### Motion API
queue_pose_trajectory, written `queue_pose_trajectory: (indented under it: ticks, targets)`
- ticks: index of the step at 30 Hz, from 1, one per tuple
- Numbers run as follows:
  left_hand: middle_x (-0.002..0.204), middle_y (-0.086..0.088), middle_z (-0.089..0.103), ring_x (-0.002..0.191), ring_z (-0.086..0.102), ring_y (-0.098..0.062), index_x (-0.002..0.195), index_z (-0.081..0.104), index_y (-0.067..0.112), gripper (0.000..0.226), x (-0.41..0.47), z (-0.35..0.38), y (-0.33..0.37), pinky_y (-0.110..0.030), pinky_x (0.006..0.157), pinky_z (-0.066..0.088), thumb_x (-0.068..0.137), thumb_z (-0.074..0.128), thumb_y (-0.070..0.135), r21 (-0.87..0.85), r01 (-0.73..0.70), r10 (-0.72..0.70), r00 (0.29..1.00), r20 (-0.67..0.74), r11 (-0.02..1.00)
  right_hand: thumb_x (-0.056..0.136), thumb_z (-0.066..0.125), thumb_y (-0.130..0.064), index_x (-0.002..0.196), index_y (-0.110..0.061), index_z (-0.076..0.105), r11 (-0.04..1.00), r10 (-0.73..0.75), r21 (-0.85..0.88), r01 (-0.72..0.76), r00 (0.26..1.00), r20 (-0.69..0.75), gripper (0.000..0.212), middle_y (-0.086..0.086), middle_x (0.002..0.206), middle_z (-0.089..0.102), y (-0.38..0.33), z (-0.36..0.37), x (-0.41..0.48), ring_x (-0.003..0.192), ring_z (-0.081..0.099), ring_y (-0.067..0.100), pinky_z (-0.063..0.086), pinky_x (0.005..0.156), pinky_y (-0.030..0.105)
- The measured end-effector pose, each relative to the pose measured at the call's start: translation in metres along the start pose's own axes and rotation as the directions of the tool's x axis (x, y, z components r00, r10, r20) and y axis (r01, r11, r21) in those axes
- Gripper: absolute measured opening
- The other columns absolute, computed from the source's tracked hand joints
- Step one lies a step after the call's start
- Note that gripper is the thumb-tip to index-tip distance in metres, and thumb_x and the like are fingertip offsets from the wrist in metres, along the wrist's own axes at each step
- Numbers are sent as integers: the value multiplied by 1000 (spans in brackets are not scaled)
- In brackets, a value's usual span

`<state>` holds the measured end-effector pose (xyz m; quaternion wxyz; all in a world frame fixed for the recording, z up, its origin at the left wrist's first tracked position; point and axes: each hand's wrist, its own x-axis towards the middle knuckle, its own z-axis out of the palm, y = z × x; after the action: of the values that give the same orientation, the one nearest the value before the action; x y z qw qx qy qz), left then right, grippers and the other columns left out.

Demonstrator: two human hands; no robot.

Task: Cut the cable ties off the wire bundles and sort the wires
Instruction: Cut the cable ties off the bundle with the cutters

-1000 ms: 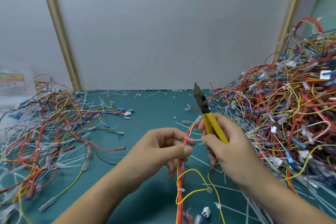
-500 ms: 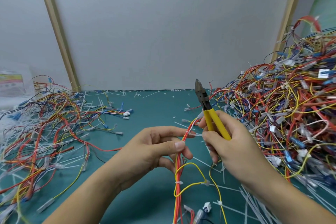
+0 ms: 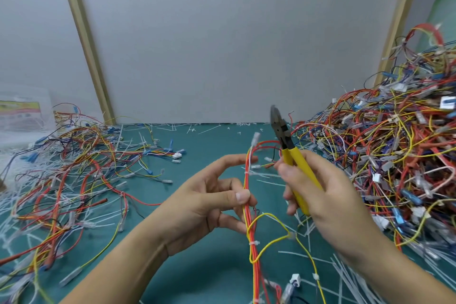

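My left hand [image 3: 209, 202] pinches a thin bundle of red, orange and yellow wires [image 3: 251, 229] between thumb and fingers, holding it upright over the green mat. A white cable tie [image 3: 254, 243] wraps the bundle below my fingers, and a yellow wire loops out to the right. My right hand [image 3: 320, 195] grips yellow-handled cutters [image 3: 286, 145]; their dark jaws point up, just right of the bundle's top end. The jaws touch no tie.
A tall heap of tied wire bundles [image 3: 385, 160] fills the right side. Loose sorted wires [image 3: 74, 175] spread over the left of the green mat [image 3: 209, 140]. Cut white tie scraps [image 3: 345, 274] litter the mat. A grey wall closes the back.
My left hand has slid down the bundle, its index finger now stretched out, so more wire stands above it. My right hand has drawn the cutters slightly right, away from the bundle.
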<state>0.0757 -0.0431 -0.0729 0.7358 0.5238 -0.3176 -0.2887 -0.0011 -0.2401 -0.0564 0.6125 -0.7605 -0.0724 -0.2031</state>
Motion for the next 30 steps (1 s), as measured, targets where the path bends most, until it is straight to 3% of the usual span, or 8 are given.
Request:
queue_pose_trajectory:
  ticks: [2,4,8,12,15,22,27,30]
  targets:
    - [78,-6,58,83,65,-19,132,60,27,55,1,-2,2,-32,63,60,83,70,4,-18,-82,80,993,-86,996,82,57,-60,89,-24,68,999,-6,48,7,1000,-9,38,16,81,57,-5,-5,-1,62,59,19,54,59,27]
    - [76,-7,57,81,65,-18,133,59,28,57,1,-4,4,-33,63,60,83,69,2,-32,-168,161,973,-165,985,83,50,-66,89,-25,69,998,-18,61,17,1000,17,46,18,78,56,-10,-7,-2,61,59,23,56,60,32]
    - [75,-8,57,73,65,-18,135,55,27,60,0,-6,8,-34,62,62,84,67,-1,-16,-269,257,935,-246,963,80,45,-71,87,-28,69,988,12,-155,6,993,114,50,5,77,63,-8,-4,-2,67,61,24,58,61,35]
    - [73,-6,55,71,65,-19,134,55,28,58,0,-5,9,-35,63,63,85,67,-1,19,-281,278,931,-236,959,78,42,-76,88,-29,65,955,29,-297,22,986,166,53,0,77,60,-4,2,-6,69,56,25,55,67,52]
    - [74,-7,55,73,65,-23,133,56,30,58,-1,-3,8,-36,65,63,84,67,2,41,-286,288,933,-216,957,79,41,-77,89,-30,64,940,45,-342,12,986,158,53,-9,65,52,-2,3,-7,65,53,24,53,67,55]
    - [75,-4,54,75,67,-21,133,56,33,58,0,-2,6,-33,63,61,84,69,4,99,-286,300,932,-201,953,79,40,-78,91,-31,64,931,45,-366,12,988,145,55,1,73,57,0,6,-8,65,53,25,52,64,55]
    - [76,-2,53,75,67,-19,132,56,34,56,0,-2,5,-34,64,61,87,68,4,135,-287,309,933,-185,948,80,39,-79,90,-31,64,927,33,-375,16,992,123,54,-9,65,52,3,6,-8,60,50,21,51,62,53]
    - [77,-1,53,75,67,-18,132,56,34,56,-1,-2,4,-34,64,61,87,68,4,150,-283,308,935,-176,947,80,40,-79,91,-32,64,926,27,-376,17,993,113,54,-11,62,50,5,5,-7,54,44,8,50,59,48]
